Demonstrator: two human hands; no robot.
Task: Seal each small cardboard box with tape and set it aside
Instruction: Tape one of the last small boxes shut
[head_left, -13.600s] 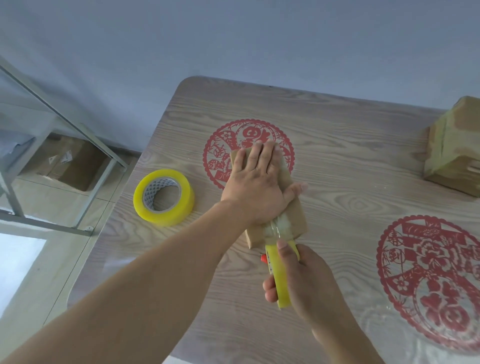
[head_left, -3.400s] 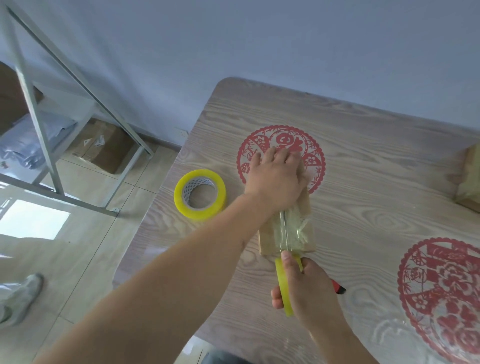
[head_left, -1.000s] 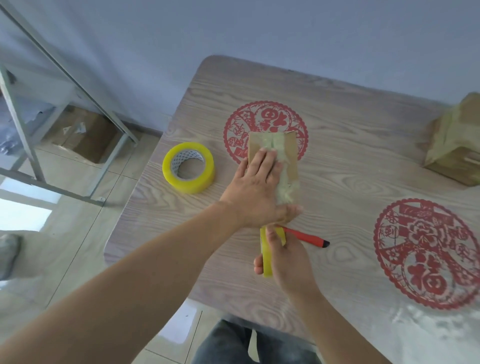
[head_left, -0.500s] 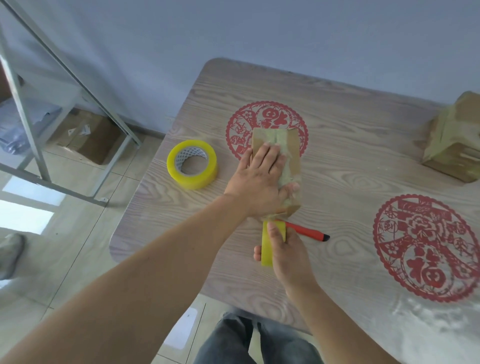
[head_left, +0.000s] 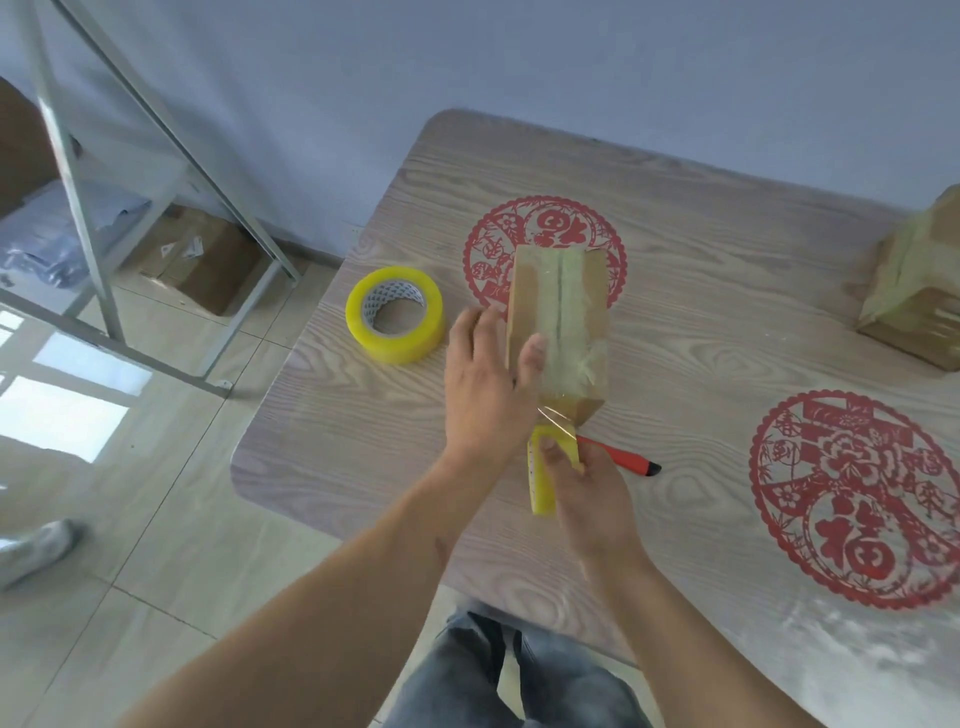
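A small cardboard box (head_left: 558, 317) lies on the wooden table (head_left: 701, 291) over a red paper-cut disc, with a strip of clear tape along its top seam. My left hand (head_left: 483, 384) hovers at the box's left side, fingers straight, thumb near the box top. My right hand (head_left: 592, 493) grips a yellow tape roll (head_left: 540, 483) held on edge just below the box. A stretch of clear tape runs from that roll up to the box's near end.
A second yellow tape roll (head_left: 396, 313) lies flat left of the box. A red utility knife (head_left: 621, 460) lies beside my right hand. A taped box (head_left: 919, 291) stands at the right edge. A metal shelf frame (head_left: 156, 171) and floor cartons are at the left.
My left hand has lifted off the box top and slid to its left side. My right hand still holds the tape roll below the box. The camera view has shifted a little.
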